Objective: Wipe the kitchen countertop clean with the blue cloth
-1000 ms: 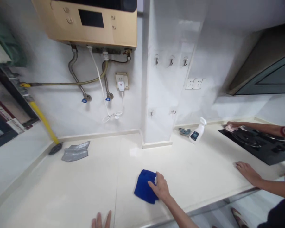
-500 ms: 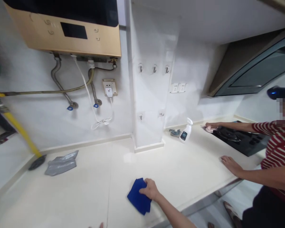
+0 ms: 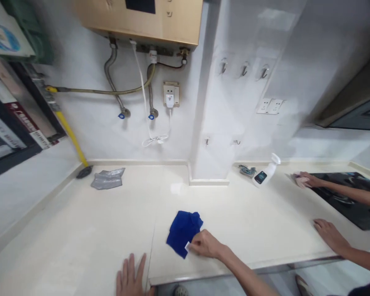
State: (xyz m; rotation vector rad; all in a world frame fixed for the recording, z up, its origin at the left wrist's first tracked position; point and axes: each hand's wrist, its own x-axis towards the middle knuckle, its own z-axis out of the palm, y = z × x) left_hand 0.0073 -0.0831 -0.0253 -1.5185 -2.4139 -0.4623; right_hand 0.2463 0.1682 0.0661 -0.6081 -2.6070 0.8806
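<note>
A blue cloth (image 3: 185,230) lies on the cream countertop (image 3: 228,213), partly bunched. My right hand (image 3: 205,243) is closed on its lower right edge, with the fingers pinched together. A small white patch, perhaps a label, shows at the fingertips. Flat on the counter, to the left of the cloth and near the front edge, rests my left hand (image 3: 131,275), its fingers spread and holding nothing. Its lower part is cut off by the bottom of the view.
A co-worker's hand (image 3: 310,180) presses a pale pink cloth (image 3: 301,181) by the black stove (image 3: 354,193); their other hand (image 3: 331,236) lies on the counter. Against the back stand a white spray bottle (image 3: 267,172) and a small greenish item (image 3: 247,170). A grey sheet (image 3: 108,179) lies at left.
The view has swung left and down. My left hand has come further into view, laid on the counter. My right hand has shifted to the cloth's lower right edge, and the cloth looks more bunched.
</note>
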